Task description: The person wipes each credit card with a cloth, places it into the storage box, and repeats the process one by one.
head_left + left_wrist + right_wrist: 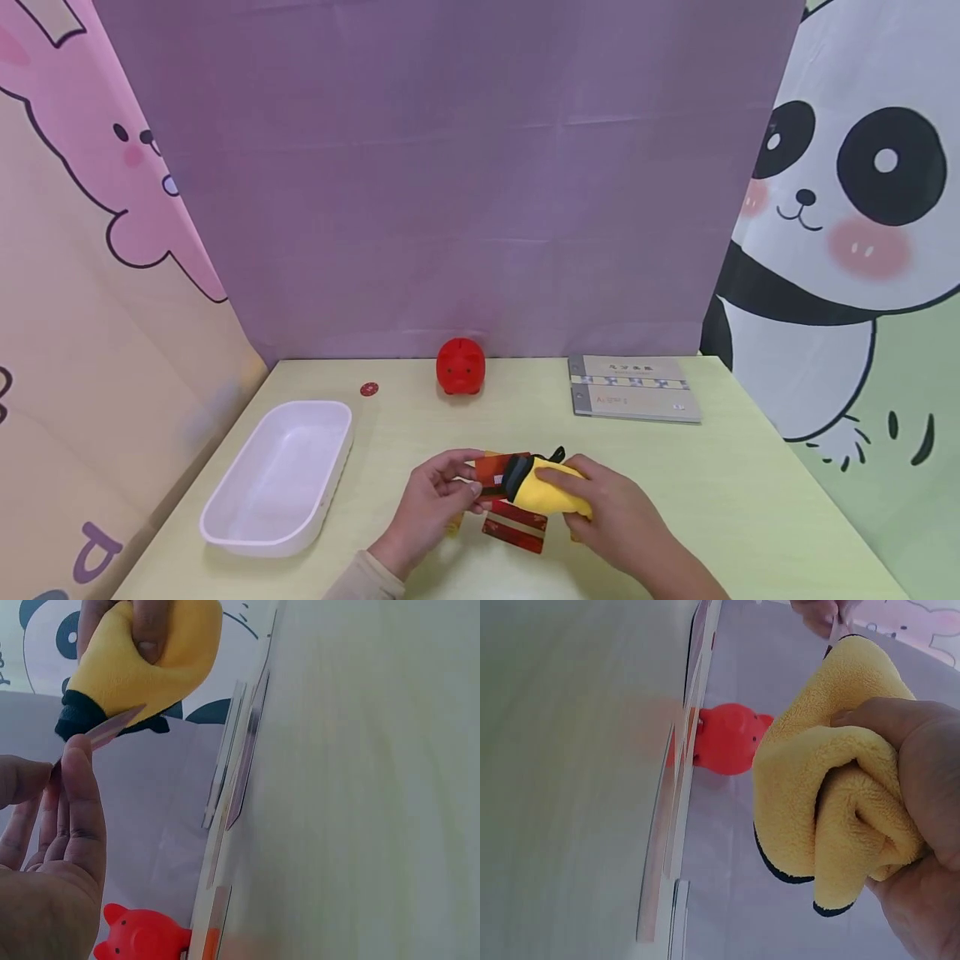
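The left hand (438,502) pinches a red card (491,472) between thumb and fingers, above the table. A bunched yellow cloth (551,492) with dark edging lies against the card, gripped by the right hand (622,517). In the left wrist view the card's thin edge meets the dark edge of the cloth (150,667). Folds of the cloth (787,787) fill the right hand in the right wrist view. Below the hands, a red card with a pale stripe (515,527) lies on the table; something yellow (454,525) beside it is partly hidden by the left hand.
A white basin (277,479) stands at the left of the table (735,500). Toward the back are a small red disc (369,389), a red piggy bank (461,367) and, farther right, a grey-beige notebook (633,389). A purple curtain (480,183) hangs behind.
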The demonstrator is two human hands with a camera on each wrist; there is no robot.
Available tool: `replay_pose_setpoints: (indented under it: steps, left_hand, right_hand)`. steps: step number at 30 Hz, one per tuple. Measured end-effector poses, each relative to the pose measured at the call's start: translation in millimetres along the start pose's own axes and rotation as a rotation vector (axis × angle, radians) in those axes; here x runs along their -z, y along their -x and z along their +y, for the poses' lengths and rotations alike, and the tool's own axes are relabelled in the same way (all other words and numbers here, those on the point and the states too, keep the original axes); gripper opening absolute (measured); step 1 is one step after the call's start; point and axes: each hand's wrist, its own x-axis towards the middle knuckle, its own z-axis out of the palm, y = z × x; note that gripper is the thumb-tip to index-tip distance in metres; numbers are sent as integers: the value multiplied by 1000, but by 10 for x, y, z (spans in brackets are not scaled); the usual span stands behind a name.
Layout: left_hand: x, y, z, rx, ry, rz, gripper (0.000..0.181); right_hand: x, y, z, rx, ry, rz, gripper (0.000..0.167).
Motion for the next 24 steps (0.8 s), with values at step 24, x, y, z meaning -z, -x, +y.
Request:
replay_pose_setpoints:
  steps: [24]
  left_hand:
    - [100,-27,-19,-10,20,50,41]
  right_hand:
    - [305,162,632,-131,-21,167,64]
